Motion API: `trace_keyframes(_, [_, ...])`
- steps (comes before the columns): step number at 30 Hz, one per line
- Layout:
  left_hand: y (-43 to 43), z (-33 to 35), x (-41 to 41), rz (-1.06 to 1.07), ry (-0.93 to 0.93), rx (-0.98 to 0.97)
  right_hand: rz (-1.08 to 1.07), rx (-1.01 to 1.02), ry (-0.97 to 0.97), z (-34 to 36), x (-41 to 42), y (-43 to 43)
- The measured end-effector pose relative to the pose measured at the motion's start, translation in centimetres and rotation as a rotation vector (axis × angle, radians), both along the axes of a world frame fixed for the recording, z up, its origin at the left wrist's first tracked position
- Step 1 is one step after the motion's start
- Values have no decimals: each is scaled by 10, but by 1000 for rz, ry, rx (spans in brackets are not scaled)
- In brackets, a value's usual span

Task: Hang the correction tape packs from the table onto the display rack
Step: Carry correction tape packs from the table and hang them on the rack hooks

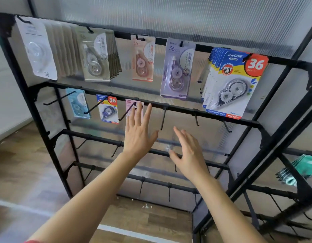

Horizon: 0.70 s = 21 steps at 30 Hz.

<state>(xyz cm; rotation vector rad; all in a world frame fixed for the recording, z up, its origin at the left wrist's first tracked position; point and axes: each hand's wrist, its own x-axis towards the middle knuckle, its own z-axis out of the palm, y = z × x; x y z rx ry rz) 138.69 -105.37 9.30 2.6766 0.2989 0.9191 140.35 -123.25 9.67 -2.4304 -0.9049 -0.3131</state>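
Observation:
A black display rack (179,109) fills the view. Its top rail carries correction tape packs: a white one (37,50), a grey-green stack (96,57), a pink one (143,58), a lilac one (177,69) and a blue-and-yellow stack (234,85). On the second rail hang a light blue pack (78,103), a small blue-and-yellow pack (108,109) and a pink pack (132,106). My left hand (138,134) is spread open with straight fingers just in front of that pink pack, holding nothing. My right hand (188,153) hovers open and empty lower right of it.
Bare hooks (163,118) stick out along the second rail to the right and on the lower rails. A second rack at the right holds teal packs (298,171). Below is a wooden floor (20,169). No table is in view.

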Motion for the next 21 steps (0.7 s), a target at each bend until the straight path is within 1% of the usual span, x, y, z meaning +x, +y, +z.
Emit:
trace_keyframes(5, [34, -24, -53, 102, 131, 13, 40, -53, 45, -10, -22, 30])
trace_keyframes(9, [59, -48, -109, 177, 178, -54, 95, -122, 68, -26, -55, 61])
trace_keyframes(21, [122, -126, -341, 418, 451, -180, 330, -301, 271, -94, -236, 159])
